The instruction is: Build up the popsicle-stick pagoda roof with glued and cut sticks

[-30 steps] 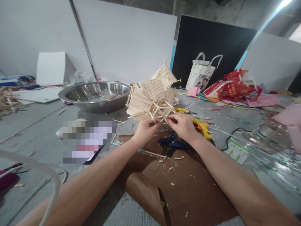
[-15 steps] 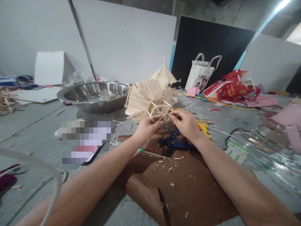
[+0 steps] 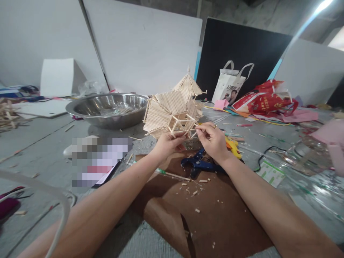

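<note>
Evidently, everything centres on the pale, many-sided model of thin wooden sticks [image 3: 165,104] at 12 o'clock, just above the middle of my view, its open frame turned towards me. I can't tell whether its far side rests on the grey table [image 3: 104,215].

My left hand [image 3: 167,146] grips the frame's lower edge at the model's 6 o'clock. My right hand [image 3: 214,141] is at its 4 o'clock, thumb and finger bunched against the frame; I cannot tell whether a stick is caught between them.

The step looks like delicate fingertip work on that frame, so I'd let the left do the steadying and the right only the placing. I should hold near a joint, since thin struts could snap under a squeeze, nudge along a stick's length rather than across it, and avoid twisting. Resting the right forearm would calm any shake. I'd also mind the dark blue hand tool [image 3: 200,163] at 5 o'clock, beneath the right wrist, on the flat brown sheet [image 3: 223,222].
</note>
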Motion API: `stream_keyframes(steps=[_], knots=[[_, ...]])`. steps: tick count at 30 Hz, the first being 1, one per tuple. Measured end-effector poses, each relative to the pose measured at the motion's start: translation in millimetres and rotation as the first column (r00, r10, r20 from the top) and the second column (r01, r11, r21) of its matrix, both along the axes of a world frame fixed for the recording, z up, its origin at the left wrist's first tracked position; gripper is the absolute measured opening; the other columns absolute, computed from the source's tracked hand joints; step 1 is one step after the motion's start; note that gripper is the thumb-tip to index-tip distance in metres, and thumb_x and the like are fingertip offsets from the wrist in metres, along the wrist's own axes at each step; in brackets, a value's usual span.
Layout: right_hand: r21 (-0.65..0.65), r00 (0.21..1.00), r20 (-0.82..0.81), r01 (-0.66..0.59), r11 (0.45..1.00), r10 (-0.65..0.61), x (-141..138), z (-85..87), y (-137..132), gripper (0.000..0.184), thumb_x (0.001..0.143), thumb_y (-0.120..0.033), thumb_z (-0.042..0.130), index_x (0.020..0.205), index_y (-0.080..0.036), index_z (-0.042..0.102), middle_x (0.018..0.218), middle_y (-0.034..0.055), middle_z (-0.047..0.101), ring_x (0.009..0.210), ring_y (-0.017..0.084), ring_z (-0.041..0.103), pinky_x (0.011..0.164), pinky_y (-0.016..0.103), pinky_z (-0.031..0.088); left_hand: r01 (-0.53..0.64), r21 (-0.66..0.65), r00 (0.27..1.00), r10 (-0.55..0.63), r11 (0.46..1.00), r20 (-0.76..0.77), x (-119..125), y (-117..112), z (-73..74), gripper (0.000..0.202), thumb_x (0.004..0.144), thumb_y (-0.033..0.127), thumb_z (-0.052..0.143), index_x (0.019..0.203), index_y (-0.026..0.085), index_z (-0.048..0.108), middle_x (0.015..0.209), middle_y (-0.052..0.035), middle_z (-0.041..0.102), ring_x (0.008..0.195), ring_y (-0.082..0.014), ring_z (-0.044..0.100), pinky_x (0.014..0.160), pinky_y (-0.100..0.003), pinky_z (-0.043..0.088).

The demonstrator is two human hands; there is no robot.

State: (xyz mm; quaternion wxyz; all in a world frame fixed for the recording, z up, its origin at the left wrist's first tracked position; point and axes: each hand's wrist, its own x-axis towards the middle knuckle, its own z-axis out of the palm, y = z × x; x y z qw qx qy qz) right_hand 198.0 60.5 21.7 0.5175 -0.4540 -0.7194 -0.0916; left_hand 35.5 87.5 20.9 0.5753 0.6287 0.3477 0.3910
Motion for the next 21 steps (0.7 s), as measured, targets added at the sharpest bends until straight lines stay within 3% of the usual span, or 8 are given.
stream_keyframes(steps=[6, 12, 16, 21], knots=[[-0.153, 0.974, -0.217, 0.036, 0.988, -0.069, -4, -9.5, 5, 0.017, 0.074, -0.028, 0.047, 0.086, -0.018, 0.052, 0.078, 0.003, 0.055, 0.063, 0.012, 0.053, 0.061, 0.026, 0.044, -0.017, 0.002, 1.0, 0.017, 1.0, 0.004, -1, 1, 0.7, 0.028, 0.066, 0.025, 0.058, 0.091, 0.015, 0.062, 0.076, -0.0047, 0.064, 0.051, -0.0064, 0.053, 0.054, -0.022, 0.045], [-0.293, 0.926, -0.373, -0.185, 0.938, 0.066, -6, -8.9, 8, 0.03, 0.073, -0.03, 0.048, 0.1, -0.019, 0.047, 0.092, 0.0051, 0.057, 0.073, 0.013, 0.055, 0.061, 0.025, 0.046, 0.009, -0.025, 0.999, -0.008, 1.0, 0.045, -15, 9, 10.6, 0.027, 0.064, 0.026, 0.061, 0.089, 0.014, 0.062, 0.088, -0.0063, 0.063, 0.054, -0.0074, 0.056, 0.054, -0.022, 0.046], [-0.325, 0.921, -0.361, -0.27, 0.906, 0.145, -10, -4.6, 3, 0.029, 0.074, -0.03, 0.047, 0.1, -0.018, 0.048, 0.089, 0.0041, 0.058, 0.073, 0.013, 0.056, 0.061, 0.025, 0.046, 0.119, -0.102, 0.992, -0.113, 0.988, 0.059, -31, 18, 15.8, 0.024, 0.063, 0.024, 0.062, 0.086, 0.014, 0.062, 0.087, -0.0072, 0.063, 0.055, -0.0097, 0.058, 0.056, -0.025, 0.047], [-0.247, 0.978, -0.185, -0.138, 0.959, 0.093, -19, 0.8, -9, 0.021, 0.074, -0.028, 0.048, 0.09, -0.016, 0.054, 0.08, 0.0044, 0.058, 0.066, 0.012, 0.055, 0.059, 0.023, 0.045, 0.148, -0.184, 0.987, -0.134, 0.972, 0.085, -42, 20, 13.4, 0.024, 0.064, 0.026, 0.062, 0.085, 0.014, 0.061, 0.083, -0.0071, 0.063, 0.055, -0.0127, 0.058, 0.047, -0.023, 0.045]])
